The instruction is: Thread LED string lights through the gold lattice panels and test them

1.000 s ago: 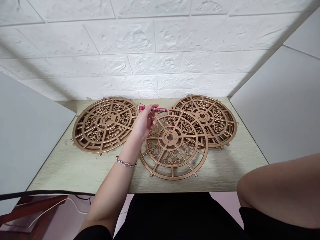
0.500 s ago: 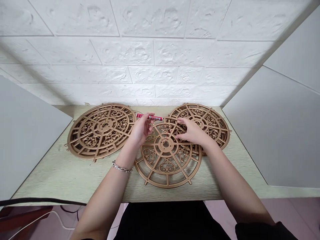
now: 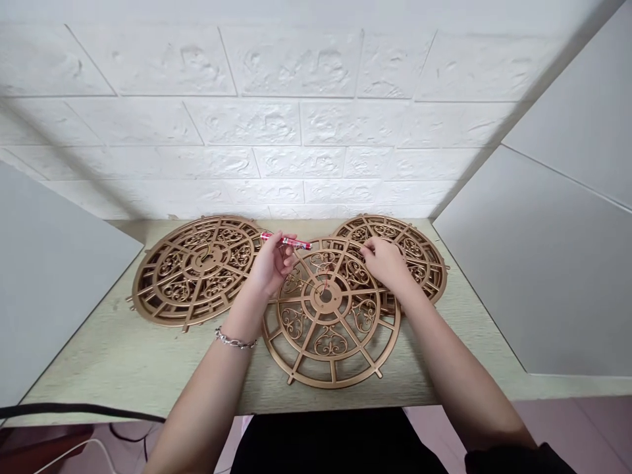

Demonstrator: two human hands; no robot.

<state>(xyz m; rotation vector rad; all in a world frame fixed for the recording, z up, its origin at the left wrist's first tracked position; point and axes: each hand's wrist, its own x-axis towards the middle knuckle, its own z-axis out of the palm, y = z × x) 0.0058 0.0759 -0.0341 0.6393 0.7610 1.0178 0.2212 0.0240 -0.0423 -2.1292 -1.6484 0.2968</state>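
My left hand (image 3: 275,266) is closed around a red-and-white marker-like pen (image 3: 297,243), above the upper left part of the front disc. This disc (image 3: 332,380) is a round, gold-coloured openwork panel with spokes and scrollwork. Thin wires (image 3: 326,284), one of them red, run near its centre hole. At its upper right rim, my right hand (image 3: 389,262) is closed, thumb and fingers pinched on the edge; the exact contact is partly hidden.
Similar gold discs lie stacked at the left (image 3: 162,319) and at the back right (image 3: 437,289), partly under the front disc. A pale wooden tabletop (image 3: 148,368) meets a white brick-patterned wall (image 3: 266,125). Grey panels flank both sides. A black cable (image 3: 83,409) runs along the front left edge.
My right hand has gone from open fingers to a pinch at the front disc's rim. The pen in my left hand tilts a little more. The view has shifted slightly.
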